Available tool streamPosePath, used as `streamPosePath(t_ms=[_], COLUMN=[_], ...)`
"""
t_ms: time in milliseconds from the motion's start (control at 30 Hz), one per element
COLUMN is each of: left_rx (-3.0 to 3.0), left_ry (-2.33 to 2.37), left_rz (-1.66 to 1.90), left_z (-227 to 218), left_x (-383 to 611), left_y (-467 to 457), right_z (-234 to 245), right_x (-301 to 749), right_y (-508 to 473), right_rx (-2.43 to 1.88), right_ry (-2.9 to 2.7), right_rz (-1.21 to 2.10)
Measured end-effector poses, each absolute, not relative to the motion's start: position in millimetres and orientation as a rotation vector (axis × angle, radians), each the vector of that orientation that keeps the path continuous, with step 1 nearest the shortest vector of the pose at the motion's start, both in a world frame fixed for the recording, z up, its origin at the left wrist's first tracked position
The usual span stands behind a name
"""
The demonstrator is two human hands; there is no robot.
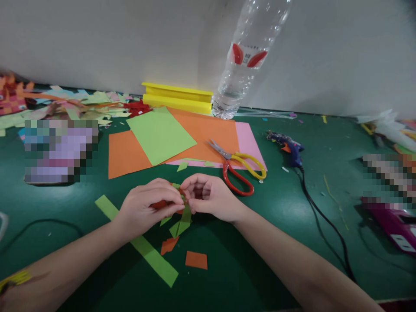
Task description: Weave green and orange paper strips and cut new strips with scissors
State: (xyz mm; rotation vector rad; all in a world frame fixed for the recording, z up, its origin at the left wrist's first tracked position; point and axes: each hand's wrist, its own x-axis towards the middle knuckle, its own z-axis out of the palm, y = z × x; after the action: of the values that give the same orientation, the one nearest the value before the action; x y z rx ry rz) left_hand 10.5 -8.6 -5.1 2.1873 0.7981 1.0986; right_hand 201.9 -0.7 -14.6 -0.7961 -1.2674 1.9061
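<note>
Left hand (146,206), center of frame: thumb and fingertips pinched on green and orange paper pieces (184,220). Right hand (211,197): fingers curled at the same pieces; whether they grip cannot be determined. A light-green paper strip (156,260) and an orange paper rectangle (196,260) lie at lower center. Scissors (229,156) rest above the right hand; a blue glue gun (294,151) lies at right.

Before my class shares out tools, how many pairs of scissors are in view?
1. The scissors lie just beyond the right hand, blades over orange paper. More could be hidden under the scrap pile at far left.
</note>
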Motion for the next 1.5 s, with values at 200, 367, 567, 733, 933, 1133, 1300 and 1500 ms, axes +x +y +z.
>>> streamPosePath(t_ms=[200,367,567,733,933,1133,1300,1500], left_rx=[2.018,1.936,1.981,1.957,2.325,2.340,2.317,2.316], left_ry=[0.916,1.047,1.228,1.373,1.392,1.383,1.355,1.306], left_rz=[1.023,1.005,0.953,0.847,0.681,0.657,0.712,0.795], left_z=[-1.7,-1.5,-1.9,-4.9,-11.7,-16.7,-19.3,-15.3], left_x=[9.2,7.4,2.9,-5.8,-6.9,-7.0,-7.1,-2.2], left_y=[-10.3,-10.7,-4.3,4.5,9.7,11.4,10.1,5.4], right_z=[-10.4,-8.4,-13.0,-14.9,-17.3,-16.7,-14.2,-16.9], right_x=[200.6,203.9,223.2,230.3,219.4,216.8,218.9,218.8], right_y=[-1.4,-3.3,13.5,20.2,11.2,8.1,11.0,13.1], right_rx=[-0.819,-1.022,-1.215,-1.172,-1.020,-0.965,-1.223,-1.258], right_ry=[-1.251,-1.650,-1.886,-1.822,-2.100,-2.228,-1.972,-1.784], right_rz=[1.832,1.152,0.363,0.300,0.398,0.316,0.379,0.426])
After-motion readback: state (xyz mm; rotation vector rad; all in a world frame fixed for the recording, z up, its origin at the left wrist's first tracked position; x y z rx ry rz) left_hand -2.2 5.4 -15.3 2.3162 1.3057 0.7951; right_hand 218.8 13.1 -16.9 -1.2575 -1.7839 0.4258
